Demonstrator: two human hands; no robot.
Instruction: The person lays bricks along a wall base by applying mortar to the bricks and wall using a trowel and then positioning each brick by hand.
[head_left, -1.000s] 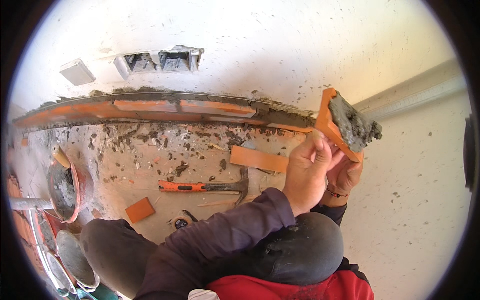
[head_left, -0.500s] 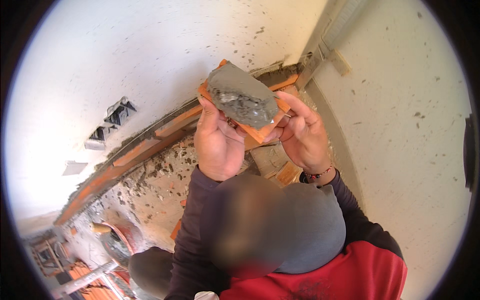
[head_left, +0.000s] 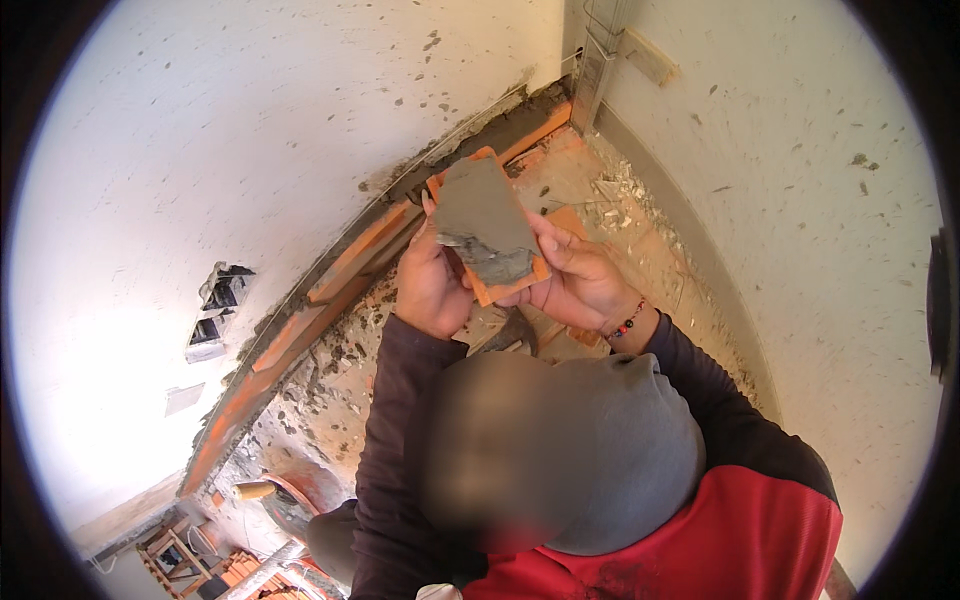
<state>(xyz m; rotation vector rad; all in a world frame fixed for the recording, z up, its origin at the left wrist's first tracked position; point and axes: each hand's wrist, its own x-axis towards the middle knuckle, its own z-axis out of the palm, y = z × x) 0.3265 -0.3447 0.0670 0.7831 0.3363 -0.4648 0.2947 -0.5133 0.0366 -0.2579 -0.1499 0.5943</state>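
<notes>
My left hand (head_left: 428,275) grips the left side of an orange tile (head_left: 486,295), while my right hand (head_left: 580,280) holds its right side. Grey mortar (head_left: 480,210) covers most of the tile's top face, smooth toward the far end and rougher at the near end, with orange corners showing. The tile is held in front of a low course of mortared orange tiles (head_left: 370,240) along the wall. A dark hammer head (head_left: 512,330) shows on the floor just below my hands, partly hidden.
A bucket with a wooden-handled tool (head_left: 255,490) and stacked orange pieces (head_left: 245,570) lie at lower left. An opening in the wall (head_left: 225,295) holds boxes. A metal channel (head_left: 605,50) stands in the corner. Debris (head_left: 330,370) covers the floor along the tiles.
My view has swung toward the corner. The tile has moved from the right to the middle and lies flatter in both hands, its mortar face more upward, slightly lower than half a second ago.
</notes>
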